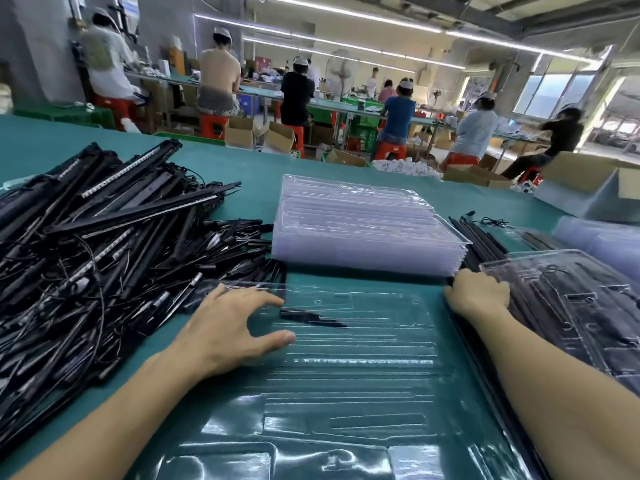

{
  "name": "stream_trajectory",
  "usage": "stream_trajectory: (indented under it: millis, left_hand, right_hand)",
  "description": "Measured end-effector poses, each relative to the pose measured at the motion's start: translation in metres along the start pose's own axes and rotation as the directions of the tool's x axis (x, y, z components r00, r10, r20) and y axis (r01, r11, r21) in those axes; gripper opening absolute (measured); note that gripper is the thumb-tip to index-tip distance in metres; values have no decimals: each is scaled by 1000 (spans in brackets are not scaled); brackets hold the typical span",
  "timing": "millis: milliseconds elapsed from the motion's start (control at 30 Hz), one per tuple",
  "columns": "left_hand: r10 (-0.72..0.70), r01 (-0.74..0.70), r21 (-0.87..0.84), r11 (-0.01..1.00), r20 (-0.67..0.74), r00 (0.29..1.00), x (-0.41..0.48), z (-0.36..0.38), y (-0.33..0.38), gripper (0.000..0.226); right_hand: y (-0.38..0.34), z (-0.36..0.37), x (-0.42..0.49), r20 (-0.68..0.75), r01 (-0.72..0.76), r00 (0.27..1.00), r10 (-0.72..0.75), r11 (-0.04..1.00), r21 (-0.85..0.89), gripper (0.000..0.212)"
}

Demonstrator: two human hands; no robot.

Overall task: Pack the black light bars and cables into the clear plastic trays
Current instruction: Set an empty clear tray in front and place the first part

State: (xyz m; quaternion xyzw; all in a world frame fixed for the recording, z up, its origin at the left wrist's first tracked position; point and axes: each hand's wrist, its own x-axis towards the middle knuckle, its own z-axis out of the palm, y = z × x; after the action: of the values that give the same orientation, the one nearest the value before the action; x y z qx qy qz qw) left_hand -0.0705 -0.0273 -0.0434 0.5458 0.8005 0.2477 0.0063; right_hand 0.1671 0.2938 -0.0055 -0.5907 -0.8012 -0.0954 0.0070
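Observation:
A clear plastic tray (346, 386) lies flat on the green table in front of me. A small black piece (304, 315) lies at its far end. My left hand (232, 327) rests on the tray's left edge, fingers spread and straight. A big heap of black light bars and cables (104, 244) covers the table to the left. My right hand (479, 294) has its fingers curled over the edge of a packed clear tray (571, 306) on the right, which sits on a pile of filled trays with black bars showing through.
A stack of unfilled clear trays (363, 230) stands just beyond the one in front of me. A cardboard box (595, 181) sits at the far right. Several people work on red stools at long benches behind the table.

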Motion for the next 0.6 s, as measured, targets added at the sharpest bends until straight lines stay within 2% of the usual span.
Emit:
stream_trajectory:
  millis: [133, 267, 367, 500, 600]
  left_hand:
    - [22, -14, -155, 988, 49, 999, 2, -5, -2, 75]
    - [66, -55, -108, 993, 102, 993, 3, -4, -3, 85]
    - [67, -59, -83, 995, 95, 993, 3, -4, -5, 90]
    - [75, -67, -115, 991, 71, 995, 3, -4, -5, 90]
    - [64, -54, -152, 987, 59, 996, 3, -5, -4, 92]
  right_hand:
    - [-4, 1, 3, -12, -75, 997, 75, 997, 23, 27]
    - [-5, -2, 7, 29, -131, 991, 130, 990, 47, 35]
    - [-6, 1, 8, 9, -164, 987, 163, 985, 60, 32]
    - [-9, 3, 6, -22, -142, 990, 143, 990, 20, 33]
    - [-6, 1, 11, -24, -165, 986, 168, 982, 92, 33]
